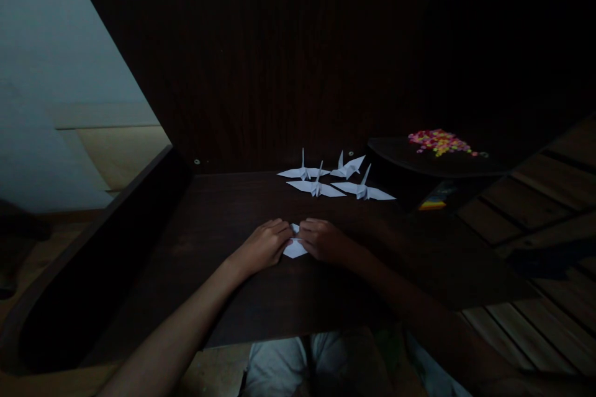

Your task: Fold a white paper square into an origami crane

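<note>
A folded piece of white paper (pixel 295 249) lies on the dark desk, partly covered by my fingers. My left hand (pixel 270 242) grips its left side with bent fingers. On the opposite side my right hand (pixel 321 239) is closed over the right edge, knuckles up. Between the two hands a small upper tip of the paper shows, and a pointed lower part sticks out toward me. The fingertips and the folds beneath them are hidden.
Several white origami cranes (pixel 316 188) stand behind my hands, near the back panel. At the right, a rounded shelf (pixel 395 158) carries a pile of small colourful pieces (pixel 440 141). A raised side panel (pixel 93 248) bounds the desk (pixel 195 298) on the left.
</note>
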{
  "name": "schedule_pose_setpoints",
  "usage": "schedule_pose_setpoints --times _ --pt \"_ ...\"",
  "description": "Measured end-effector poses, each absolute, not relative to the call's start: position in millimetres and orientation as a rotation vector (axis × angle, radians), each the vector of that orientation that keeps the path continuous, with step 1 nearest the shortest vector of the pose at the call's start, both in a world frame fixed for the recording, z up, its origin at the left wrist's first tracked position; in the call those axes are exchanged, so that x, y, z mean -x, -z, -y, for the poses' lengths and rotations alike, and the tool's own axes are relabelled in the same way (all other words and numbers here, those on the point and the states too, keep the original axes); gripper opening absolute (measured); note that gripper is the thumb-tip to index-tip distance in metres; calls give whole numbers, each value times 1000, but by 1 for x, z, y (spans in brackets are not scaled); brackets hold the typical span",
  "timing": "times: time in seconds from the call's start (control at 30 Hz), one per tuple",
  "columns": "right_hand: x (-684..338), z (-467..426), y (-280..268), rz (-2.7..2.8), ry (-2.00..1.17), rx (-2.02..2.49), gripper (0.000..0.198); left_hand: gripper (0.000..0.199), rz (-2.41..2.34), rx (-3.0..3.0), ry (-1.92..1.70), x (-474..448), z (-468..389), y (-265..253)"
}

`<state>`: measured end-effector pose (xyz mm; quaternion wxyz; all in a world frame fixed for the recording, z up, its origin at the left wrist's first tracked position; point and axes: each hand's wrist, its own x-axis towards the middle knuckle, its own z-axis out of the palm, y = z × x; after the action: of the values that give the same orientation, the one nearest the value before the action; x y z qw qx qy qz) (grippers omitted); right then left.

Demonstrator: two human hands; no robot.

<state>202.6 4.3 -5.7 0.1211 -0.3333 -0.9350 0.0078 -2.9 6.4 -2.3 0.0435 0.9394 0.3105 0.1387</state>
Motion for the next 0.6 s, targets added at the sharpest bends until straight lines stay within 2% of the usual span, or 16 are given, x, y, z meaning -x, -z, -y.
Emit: schedule_pose_setpoints --times 0.17,0.3,0.5,0.6 --pt "-202 0 6 2795 127 904 15 15 -917 -2950 -352 -1 -1 0" --pt "-209 2 -1 2839 9 850 8 11 -889 -3015 -262 -3 5 -7" --pt "-220 0 -8 2882 -159 795 29 20 -869 -2982 -219 1 10 -16" --pt "-222 -2 -10 2902 -196 799 33 26 -878 -2988 -201 3 11 -17"
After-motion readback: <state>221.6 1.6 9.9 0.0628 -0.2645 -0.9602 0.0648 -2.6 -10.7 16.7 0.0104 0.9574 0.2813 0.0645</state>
